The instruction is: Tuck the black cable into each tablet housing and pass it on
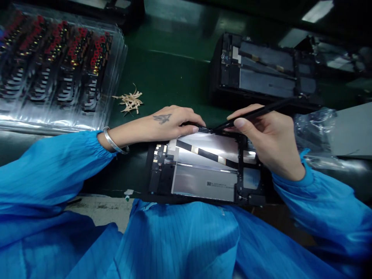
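An opened device with a black frame and silvery inner panel (206,170) lies at the table's near edge. A dark flex strip with pale patches runs slantwise across it. My left hand (171,123) rests at the device's far edge, its fingers bent together on a small black part (205,130) there; whether they grip it is unclear. In my right hand (271,135) is a black pen-like tool (258,112), pinched between thumb and fingers. The tool's tip reaches the far edge of the device, just right of my left fingertips.
Clear plastic trays (116,69) with red and black flex parts stand at the left. Beige strips (130,102) lie on the green table (165,69). At the back right is a stack of similar devices (267,73), with clear plastic wrap (315,130) and a pale box (353,130) nearer.
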Demonstrator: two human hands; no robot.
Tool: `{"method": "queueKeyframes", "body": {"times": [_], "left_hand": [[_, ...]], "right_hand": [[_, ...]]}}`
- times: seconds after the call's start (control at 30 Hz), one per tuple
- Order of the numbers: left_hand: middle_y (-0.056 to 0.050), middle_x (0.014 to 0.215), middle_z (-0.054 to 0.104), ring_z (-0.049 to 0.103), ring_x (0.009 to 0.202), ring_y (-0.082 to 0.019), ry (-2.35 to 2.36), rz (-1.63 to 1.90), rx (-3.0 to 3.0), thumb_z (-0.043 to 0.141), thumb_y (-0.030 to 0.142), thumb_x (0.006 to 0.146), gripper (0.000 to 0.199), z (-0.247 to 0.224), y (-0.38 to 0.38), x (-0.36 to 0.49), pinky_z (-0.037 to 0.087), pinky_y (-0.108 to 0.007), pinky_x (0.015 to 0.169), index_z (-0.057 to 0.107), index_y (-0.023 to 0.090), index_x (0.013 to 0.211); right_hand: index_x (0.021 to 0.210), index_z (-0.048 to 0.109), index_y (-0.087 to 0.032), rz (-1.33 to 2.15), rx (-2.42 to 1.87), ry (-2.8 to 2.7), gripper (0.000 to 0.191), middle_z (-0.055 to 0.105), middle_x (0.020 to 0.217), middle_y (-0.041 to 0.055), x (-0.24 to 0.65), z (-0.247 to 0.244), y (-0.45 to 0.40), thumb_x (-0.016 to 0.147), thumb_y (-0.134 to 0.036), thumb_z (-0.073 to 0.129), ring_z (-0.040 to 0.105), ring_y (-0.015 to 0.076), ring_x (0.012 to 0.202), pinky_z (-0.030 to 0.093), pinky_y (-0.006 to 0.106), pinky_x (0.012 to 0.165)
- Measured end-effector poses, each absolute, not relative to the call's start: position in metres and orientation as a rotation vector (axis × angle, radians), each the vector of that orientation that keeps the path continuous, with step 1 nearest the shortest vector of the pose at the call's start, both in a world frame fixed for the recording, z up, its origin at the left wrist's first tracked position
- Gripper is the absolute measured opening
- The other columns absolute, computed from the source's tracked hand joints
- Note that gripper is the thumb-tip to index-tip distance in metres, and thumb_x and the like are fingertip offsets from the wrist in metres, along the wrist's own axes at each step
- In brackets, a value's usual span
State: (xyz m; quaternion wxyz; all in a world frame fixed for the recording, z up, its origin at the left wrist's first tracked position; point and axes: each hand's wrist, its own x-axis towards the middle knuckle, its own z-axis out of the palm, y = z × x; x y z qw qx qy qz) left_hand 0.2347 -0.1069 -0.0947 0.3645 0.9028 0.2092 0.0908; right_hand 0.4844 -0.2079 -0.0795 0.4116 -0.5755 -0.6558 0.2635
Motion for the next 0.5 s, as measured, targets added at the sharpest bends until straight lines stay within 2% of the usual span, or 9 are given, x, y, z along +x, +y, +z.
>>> {"method": "queueKeyframes", "body": {"times": [0.13, 0.33, 0.5], "left_hand": [[-0.004, 0.127, 0.074, 0.068, 0.115, -0.020, 0.546, 0.231, 2.328, 0.051, 0.031, 0.105, 0.034, -0.0944, -0.1072, 0.2345, 0.048, -0.028, 0.095, 0.070, 0.023, 0.132], [-0.004, 0.126, 0.074, 0.068, 0.114, -0.019, 0.550, 0.233, 2.329, 0.052, 0.030, 0.105, 0.034, -0.0941, -0.1074, 0.2341, 0.047, -0.028, 0.095, 0.071, 0.022, 0.132], [-0.004, 0.127, 0.073, 0.068, 0.116, -0.019, 0.548, 0.229, 2.326, 0.053, 0.029, 0.105, 0.033, -0.0964, -0.1049, 0.2344, 0.048, -0.028, 0.097, 0.070, 0.022, 0.132]], "right_hand": [[0.095, 0.078, -0.025, 0.636, -1.420, -1.670, 0.011, 0.076, 0.091, 0.0003, 0.4851, -0.0802, -0.2085, 0.096, -0.035, 0.074, 0.074, 0.0152, 0.078, 0.061, 0.028, 0.070], [0.096, 0.078, -0.031, 0.592, -1.452, -1.742, 0.007, 0.075, 0.092, -0.0019, 0.4852, -0.0816, -0.2093, 0.097, -0.033, 0.072, 0.073, 0.0177, 0.082, 0.056, 0.030, 0.066], [0.096, 0.078, -0.027, 0.607, -1.464, -1.724, 0.010, 0.076, 0.092, -0.0004, 0.4855, -0.0826, -0.2082, 0.096, -0.036, 0.073, 0.074, 0.0164, 0.082, 0.056, 0.028, 0.066]]}}
